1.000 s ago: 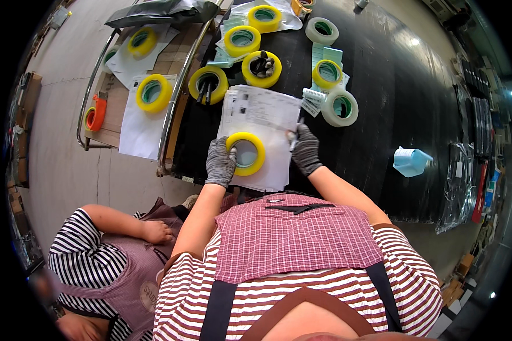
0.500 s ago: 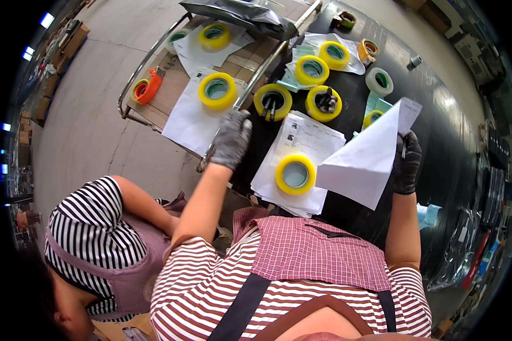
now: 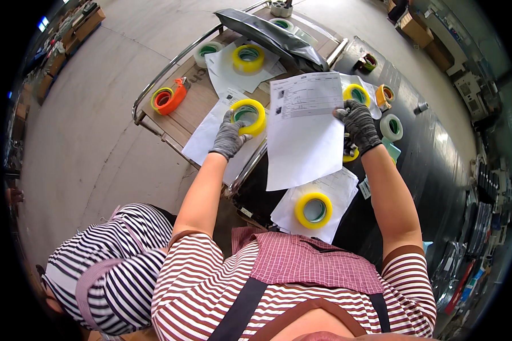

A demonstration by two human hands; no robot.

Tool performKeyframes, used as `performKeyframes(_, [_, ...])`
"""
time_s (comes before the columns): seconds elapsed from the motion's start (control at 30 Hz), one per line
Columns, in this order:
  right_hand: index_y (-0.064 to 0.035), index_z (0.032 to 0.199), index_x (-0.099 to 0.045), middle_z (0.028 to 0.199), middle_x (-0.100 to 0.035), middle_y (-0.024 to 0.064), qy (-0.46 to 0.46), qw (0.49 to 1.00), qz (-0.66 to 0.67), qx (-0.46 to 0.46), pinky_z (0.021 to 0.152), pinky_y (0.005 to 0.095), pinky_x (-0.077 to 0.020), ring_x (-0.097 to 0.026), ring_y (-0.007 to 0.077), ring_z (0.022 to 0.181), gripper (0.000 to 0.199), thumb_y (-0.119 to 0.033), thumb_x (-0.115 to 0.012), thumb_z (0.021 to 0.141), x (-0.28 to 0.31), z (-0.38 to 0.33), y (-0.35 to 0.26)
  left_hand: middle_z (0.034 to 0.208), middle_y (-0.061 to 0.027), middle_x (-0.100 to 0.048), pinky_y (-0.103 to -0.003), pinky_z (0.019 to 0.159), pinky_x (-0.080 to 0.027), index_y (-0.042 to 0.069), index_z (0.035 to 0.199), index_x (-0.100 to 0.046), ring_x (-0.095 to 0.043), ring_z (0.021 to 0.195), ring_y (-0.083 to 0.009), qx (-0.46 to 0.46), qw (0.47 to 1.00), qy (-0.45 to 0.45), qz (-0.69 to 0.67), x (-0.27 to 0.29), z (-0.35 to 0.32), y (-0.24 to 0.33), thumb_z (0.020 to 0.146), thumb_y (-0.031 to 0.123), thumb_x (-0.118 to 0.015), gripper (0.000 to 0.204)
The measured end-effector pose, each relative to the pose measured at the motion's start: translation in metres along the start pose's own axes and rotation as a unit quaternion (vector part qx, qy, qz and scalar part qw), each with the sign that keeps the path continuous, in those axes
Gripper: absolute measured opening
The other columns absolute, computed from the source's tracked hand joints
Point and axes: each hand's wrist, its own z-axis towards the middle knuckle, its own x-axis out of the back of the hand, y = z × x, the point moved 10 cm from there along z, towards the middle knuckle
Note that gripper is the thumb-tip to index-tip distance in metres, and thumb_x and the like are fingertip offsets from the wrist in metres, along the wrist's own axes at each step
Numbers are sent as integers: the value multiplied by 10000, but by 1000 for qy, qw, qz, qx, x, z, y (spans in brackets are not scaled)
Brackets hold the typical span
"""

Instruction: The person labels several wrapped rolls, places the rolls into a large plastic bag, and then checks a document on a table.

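My left hand (image 3: 228,136), in a grey glove, grips the near left rim of a yellow-edged roll of tape (image 3: 260,121). This roll rests on white paper (image 3: 207,133) at the near side of the cart. Pinched in my gloved right hand (image 3: 359,128) is a printed sheet of paper (image 3: 304,148), held up by its right edge between the cart and the black table. The sheet hides part of the table and some tape rolls behind it. Closer to me, another yellow-edged tape roll (image 3: 300,211) lies on a stack of papers (image 3: 342,184).
A metal-railed cart (image 3: 153,84) carries an orange tape dispenser (image 3: 177,101), more rolls and a dark plastic bag (image 3: 267,38). On the black table (image 3: 421,182) stand a clear tape roll (image 3: 391,127) and other rolls. A person in a striped top (image 3: 105,244) is close at my left.
My right hand has brought the sheet leftward and away from me, turning its printed side up. My left hand has moved from the cart's rail onto the tape roll. The person at left has bent lower.
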Motion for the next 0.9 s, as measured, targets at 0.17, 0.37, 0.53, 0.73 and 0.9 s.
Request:
performKeyframes(0.17, [19, 884, -609, 685, -616, 98, -40, 995, 4, -88, 471, 281, -509, -615, 186, 499, 168, -109, -641, 782, -51, 27, -2, 1252, -138, -438, -320, 984, -412, -9, 1163, -514, -472, 1140, -235, 58, 943, 79, -317, 37, -13, -57, 742, 104, -755, 498])
performKeyframes(0.37, [26, 935, -595, 739, -635, 101, -56, 981, 115, -148, 468, 277, -544, -632, 178, 555, 172, -57, -635, 789, -126, 39, 8, 1157, -85, -529, -302, 946, -429, 9, 1255, -396, -511, 1073, -176, 131, 816, 158, -541, 87, -28, -111, 807, 151, -714, 567])
performKeyframes(0.53, [16, 941, -566, 715, -644, 122, -57, 977, 111, -175, 482, 329, -552, -655, 219, 551, 174, -96, -617, 818, -196, 41, 17, 1259, -127, -439, -292, 934, -440, -11, 1202, -469, -494, 1098, -202, 83, 886, 143, -432, 131, -20, -90, 767, 189, -750, 555])
performKeyframes(0.73, [11, 1029, -508, 825, -609, 138, -70, 960, 155, -224, 459, 323, -576, -642, 211, 568, 209, -54, -578, 843, -246, 25, 28, 1380, -245, -315, -354, 1052, -338, 7, 1112, -604, -404, 1236, -380, 92, 985, 25, -146, 91, -14, -48, 704, 212, -776, 488])
performKeyframes(0.9, [19, 996, -529, 698, -613, 132, -103, 971, 114, -184, 437, 326, -538, -649, 212, 593, 302, -192, -666, 828, -255, 32, 54, 1314, -205, -410, -342, 1023, -373, 46, 1196, -537, -448, 1205, -308, 48, 997, -10, -53, 48, -20, -26, 739, 128, -726, 501])
